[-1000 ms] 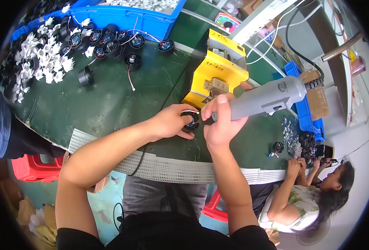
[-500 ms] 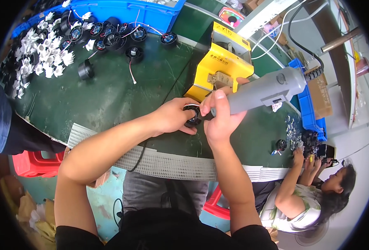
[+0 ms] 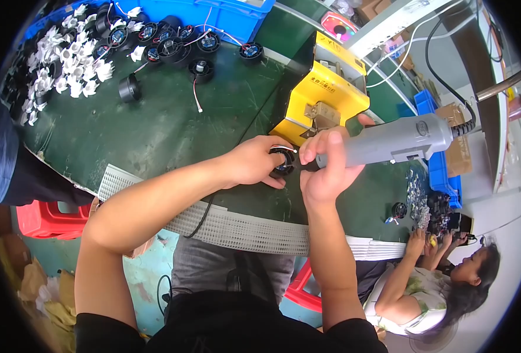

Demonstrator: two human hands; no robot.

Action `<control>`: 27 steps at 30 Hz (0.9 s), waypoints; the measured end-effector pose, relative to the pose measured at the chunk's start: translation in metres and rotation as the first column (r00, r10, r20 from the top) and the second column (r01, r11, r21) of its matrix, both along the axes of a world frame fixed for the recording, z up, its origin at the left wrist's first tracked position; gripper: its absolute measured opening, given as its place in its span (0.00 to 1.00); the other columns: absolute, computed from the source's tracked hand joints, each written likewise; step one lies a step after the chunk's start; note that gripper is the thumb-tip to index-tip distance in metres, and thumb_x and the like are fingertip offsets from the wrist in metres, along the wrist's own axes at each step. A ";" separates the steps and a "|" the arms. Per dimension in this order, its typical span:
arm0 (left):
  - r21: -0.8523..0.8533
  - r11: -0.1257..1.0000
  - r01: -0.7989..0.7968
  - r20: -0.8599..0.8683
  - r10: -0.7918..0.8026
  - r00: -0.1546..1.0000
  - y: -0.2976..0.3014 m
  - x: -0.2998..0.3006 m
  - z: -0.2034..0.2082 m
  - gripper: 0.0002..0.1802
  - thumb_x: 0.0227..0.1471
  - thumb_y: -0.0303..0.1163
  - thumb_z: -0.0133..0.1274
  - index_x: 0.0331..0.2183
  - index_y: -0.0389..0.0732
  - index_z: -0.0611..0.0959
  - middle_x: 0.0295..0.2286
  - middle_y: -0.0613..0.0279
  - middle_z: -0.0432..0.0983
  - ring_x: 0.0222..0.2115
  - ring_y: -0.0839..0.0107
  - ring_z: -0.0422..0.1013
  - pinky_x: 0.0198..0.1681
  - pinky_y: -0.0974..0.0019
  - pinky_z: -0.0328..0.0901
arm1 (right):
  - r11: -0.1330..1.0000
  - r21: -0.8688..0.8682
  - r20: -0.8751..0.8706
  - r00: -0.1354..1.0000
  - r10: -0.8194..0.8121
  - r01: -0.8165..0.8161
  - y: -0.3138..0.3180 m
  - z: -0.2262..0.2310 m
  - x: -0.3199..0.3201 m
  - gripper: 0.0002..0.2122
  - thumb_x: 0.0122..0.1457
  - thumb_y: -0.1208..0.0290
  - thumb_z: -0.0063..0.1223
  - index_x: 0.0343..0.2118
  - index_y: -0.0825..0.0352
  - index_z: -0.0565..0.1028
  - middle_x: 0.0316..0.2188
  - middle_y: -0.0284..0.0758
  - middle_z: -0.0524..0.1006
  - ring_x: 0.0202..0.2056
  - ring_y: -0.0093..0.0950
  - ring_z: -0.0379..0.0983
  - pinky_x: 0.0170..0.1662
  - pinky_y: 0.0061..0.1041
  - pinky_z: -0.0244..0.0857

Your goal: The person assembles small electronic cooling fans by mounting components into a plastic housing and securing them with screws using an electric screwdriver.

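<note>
Head view: a blue bin [image 3: 243,23] is sitting at the table's far left edge, its contents running out of frame at the top; white petal-shaped pieces [image 3: 75,62] and black round parts [image 3: 172,48] are lying heaped in front of it on the green table [image 3: 154,123]; at right, a second blue bin [image 3: 440,166] is standing with a cardboard box [image 3: 453,141] at its far side, can't tell whether inside or behind; contents aren't reading clearly. Left forearm is slanting in from lower left; left hand [image 3: 250,162] is gripping a black round unit [image 3: 283,165] at table centre, in front of a yellow machine [image 3: 307,106], fingers curling over its rim, a thin lead showing on top. Right forearm is rising nearly straight; right hand [image 3: 330,167] is closing round a grey corded tool [image 3: 390,141], nose pointing left, near the unit; contact isn't showing.
</note>
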State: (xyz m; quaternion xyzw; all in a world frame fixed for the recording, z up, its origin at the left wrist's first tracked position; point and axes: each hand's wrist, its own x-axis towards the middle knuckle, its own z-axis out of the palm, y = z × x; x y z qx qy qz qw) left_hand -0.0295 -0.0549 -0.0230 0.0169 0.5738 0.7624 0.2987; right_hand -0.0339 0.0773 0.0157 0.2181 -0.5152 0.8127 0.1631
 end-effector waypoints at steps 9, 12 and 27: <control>-0.012 1.000 -0.015 0.009 0.015 1.000 -0.001 0.002 0.001 0.18 0.61 0.24 0.40 0.52 0.30 0.69 0.40 0.49 0.72 0.31 0.65 0.77 0.39 0.64 0.77 | 0.998 0.066 0.017 1.000 -0.014 0.012 -0.004 -0.007 0.001 0.24 0.58 0.79 0.47 0.55 0.69 0.52 0.18 0.34 0.65 0.15 0.24 0.63 0.20 0.23 0.62; -0.009 1.000 -0.018 0.011 0.018 1.000 -0.002 0.003 0.001 0.18 0.61 0.25 0.41 0.52 0.31 0.70 0.39 0.49 0.73 0.31 0.65 0.76 0.39 0.64 0.77 | 0.993 0.117 0.006 1.000 -0.029 0.028 -0.007 -0.010 0.001 0.23 0.58 0.79 0.46 0.55 0.67 0.52 0.18 0.34 0.63 0.15 0.24 0.62 0.19 0.24 0.61; -0.377 0.925 -0.038 -0.280 -0.075 0.957 -0.035 -0.008 0.014 0.18 0.55 0.26 0.47 0.49 0.33 0.74 0.34 0.53 0.78 0.24 0.69 0.77 0.27 0.70 0.74 | 0.942 0.336 -0.090 0.995 0.033 -0.001 0.037 -0.026 0.009 0.34 0.54 0.71 0.63 0.61 0.68 0.55 0.44 0.34 0.68 0.48 0.24 0.67 0.56 0.28 0.60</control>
